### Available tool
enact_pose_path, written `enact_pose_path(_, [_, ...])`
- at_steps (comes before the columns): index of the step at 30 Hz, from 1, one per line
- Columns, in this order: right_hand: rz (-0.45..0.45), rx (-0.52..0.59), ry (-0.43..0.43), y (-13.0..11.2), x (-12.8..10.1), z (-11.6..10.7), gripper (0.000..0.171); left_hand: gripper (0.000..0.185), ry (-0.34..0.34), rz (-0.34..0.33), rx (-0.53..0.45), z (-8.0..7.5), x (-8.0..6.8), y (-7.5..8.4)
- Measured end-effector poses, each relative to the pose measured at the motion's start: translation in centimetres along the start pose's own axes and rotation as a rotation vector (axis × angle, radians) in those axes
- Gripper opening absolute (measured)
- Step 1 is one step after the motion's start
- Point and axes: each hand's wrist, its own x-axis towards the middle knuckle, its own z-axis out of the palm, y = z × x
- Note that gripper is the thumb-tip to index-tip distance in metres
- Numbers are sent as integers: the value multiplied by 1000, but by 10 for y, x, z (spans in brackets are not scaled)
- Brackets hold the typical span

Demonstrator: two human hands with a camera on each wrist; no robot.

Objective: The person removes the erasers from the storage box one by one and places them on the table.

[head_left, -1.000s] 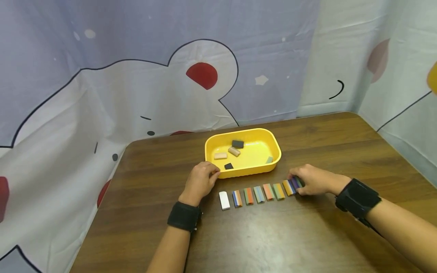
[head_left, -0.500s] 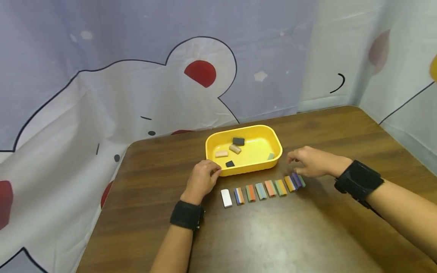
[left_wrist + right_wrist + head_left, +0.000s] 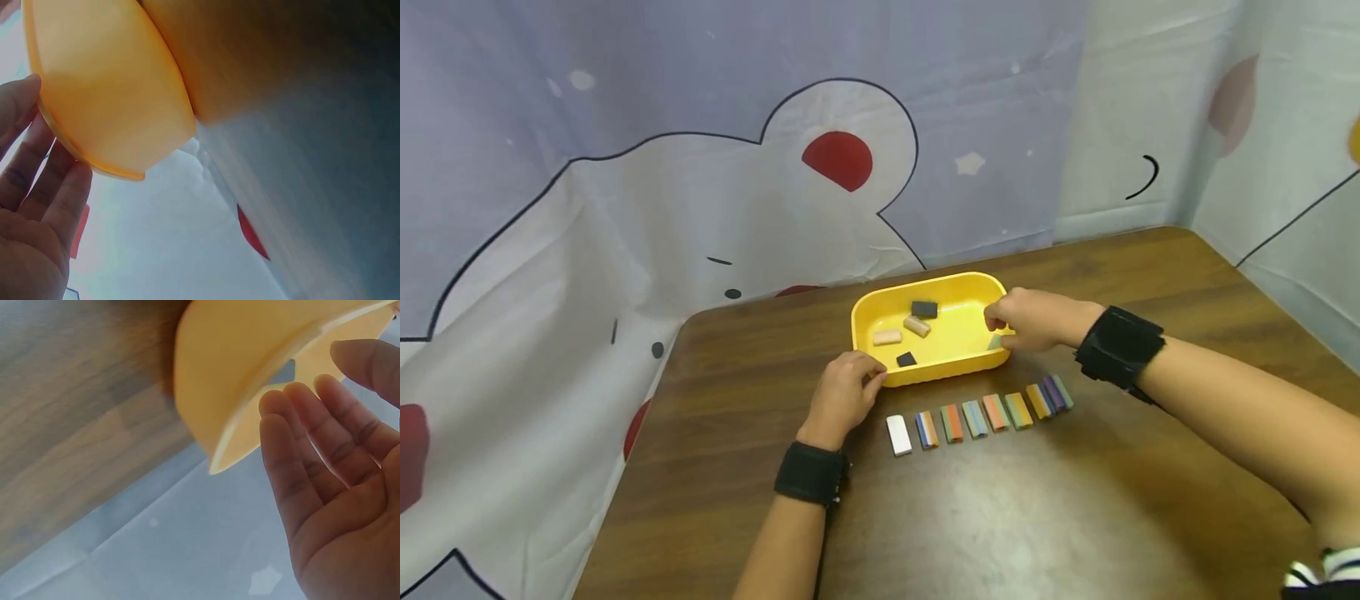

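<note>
A yellow tray (image 3: 947,367) stands mid-table and holds two black blocks (image 3: 923,309), a tan block (image 3: 916,326), a peach block (image 3: 887,337) and a grey-green block (image 3: 995,342). My left hand (image 3: 872,373) rests against the tray's front-left corner, its fingers (image 3: 62,187) lying along the rim (image 3: 94,165). My right hand (image 3: 992,321) hovers over the tray's right end, just above the grey-green block, with nothing in it. In the right wrist view its fingers (image 3: 312,425) are spread beside the tray's rim (image 3: 237,434). A row of several striped blocks (image 3: 996,412) lies in front of the tray.
The row runs from a white block (image 3: 898,435) on the left to a purple-and-grey one (image 3: 1060,392) on the right. The wooden table (image 3: 1000,517) is backed by a draped cartoon-print cloth (image 3: 700,208) on the far and right sides.
My right hand has left the right end of the row and moved up and left to the tray's right end. The left hand has stayed at the tray corner.
</note>
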Motion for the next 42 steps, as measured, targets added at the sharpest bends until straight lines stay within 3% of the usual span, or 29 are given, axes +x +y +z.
enact_pose_path(9, [55,-70,-253,-4,32,2,16,5,-13,8,14,1,-3,5])
enact_pose_path(14, [134,-51,-370,-6,47,5,18,5,-18,9,17,1,-5,7])
enact_pose_path(18, [213,-65,-444,-9,55,8,3,5,-21,7,10,3,-7,7])
enact_pose_path(24, [250,-106,-498,-9,60,15,34,4,-20,12,-7,6,-7,10])
enact_pose_path(42, [220,-205,-479,-7,59,25,37,5,-20,10,-6,8,-7,10])
